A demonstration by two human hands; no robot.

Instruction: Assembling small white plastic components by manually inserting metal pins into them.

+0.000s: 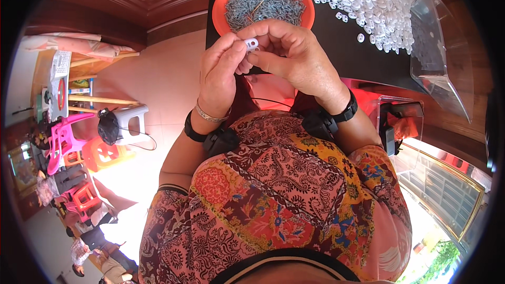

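Note:
Just in front of the table edge, my left hand (220,71) pinches a small white plastic piece (252,44) with two round holes between thumb and forefinger. My right hand (304,60) is closed around the same piece from the other side, its thumb tip at the lower edge and its forefinger arched above. Whether the right fingers also hold something smaller is hidden. Beyond the hands stands an orange round dish (216,13) heaped with thin grey screw-like pieces (265,2). To its right, a large pile of similar white plastic pieces (363,0) spreads over the dark table (336,55).
A clear plastic bin (442,52) stands at the table's right end. Below it, another clear container (402,121) holds dark and red things. On the left are a grey stool (134,123), a pink chair (66,137) and an orange stool (102,152). Several people sit farther off.

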